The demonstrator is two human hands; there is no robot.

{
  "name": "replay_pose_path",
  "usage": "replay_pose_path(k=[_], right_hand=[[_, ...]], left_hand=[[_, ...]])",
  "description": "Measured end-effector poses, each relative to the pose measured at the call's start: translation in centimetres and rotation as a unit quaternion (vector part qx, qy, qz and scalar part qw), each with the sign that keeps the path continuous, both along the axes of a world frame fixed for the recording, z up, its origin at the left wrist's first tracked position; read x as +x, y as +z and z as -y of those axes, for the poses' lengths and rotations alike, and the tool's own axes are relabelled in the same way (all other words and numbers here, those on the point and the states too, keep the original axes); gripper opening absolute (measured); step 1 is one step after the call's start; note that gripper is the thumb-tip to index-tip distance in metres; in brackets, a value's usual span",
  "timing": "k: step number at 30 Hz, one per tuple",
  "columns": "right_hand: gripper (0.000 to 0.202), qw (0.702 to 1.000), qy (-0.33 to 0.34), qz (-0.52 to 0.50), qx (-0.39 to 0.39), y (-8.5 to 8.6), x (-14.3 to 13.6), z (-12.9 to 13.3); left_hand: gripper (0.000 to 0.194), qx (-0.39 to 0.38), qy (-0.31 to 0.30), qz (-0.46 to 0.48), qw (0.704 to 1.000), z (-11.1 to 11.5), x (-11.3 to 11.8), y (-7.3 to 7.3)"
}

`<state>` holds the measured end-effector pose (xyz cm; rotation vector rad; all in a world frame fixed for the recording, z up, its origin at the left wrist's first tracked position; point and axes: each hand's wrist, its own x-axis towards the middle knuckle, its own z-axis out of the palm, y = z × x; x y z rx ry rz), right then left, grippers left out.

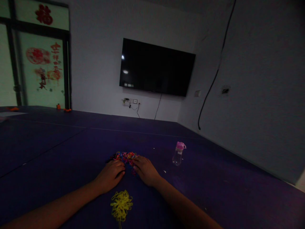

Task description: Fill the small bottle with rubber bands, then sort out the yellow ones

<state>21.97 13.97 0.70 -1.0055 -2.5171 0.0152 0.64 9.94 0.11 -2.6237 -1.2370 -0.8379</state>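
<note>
A pile of small multicoloured bands lies on the dark purple surface in front of me. At the pile's near left edge rests my left hand, its fingers bent over the bands. On the right side, my right hand touches the pile with its fingers reaching over it. The fingertips of both hands are partly lost among the bands, and whether they pinch any is too small to tell. Closer to me, below and between the hands, sits a separate heap of yellow bands.
A clear bottle with a pink lid stands to the right of my right hand. Small white scraps dot the purple surface. Orange objects lie at the far left, and a television hangs on the far wall.
</note>
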Motion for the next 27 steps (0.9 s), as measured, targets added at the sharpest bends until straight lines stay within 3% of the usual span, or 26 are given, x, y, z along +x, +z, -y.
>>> replay_pose_path(k=[9, 20, 27], right_hand=[[0.041, 1.000, -0.026, 0.013, -0.006, -0.5, 0.1, 0.0], [0.037, 0.995, 0.090, 0.046, -0.008, 0.6, 0.0, 0.4], [0.027, 0.997, 0.077, 0.015, 0.017, 0.9, -0.1, 0.9]], left_hand=[[0.022, -0.006, 0.005, -0.001, 1.000, 0.3, 0.1, 0.2], [0.032, -0.005, -0.003, -0.041, 0.999, -0.4, -0.2, -0.4], [0.035, -0.019, 0.002, -0.040, 0.999, -0.4, -0.3, -0.3]])
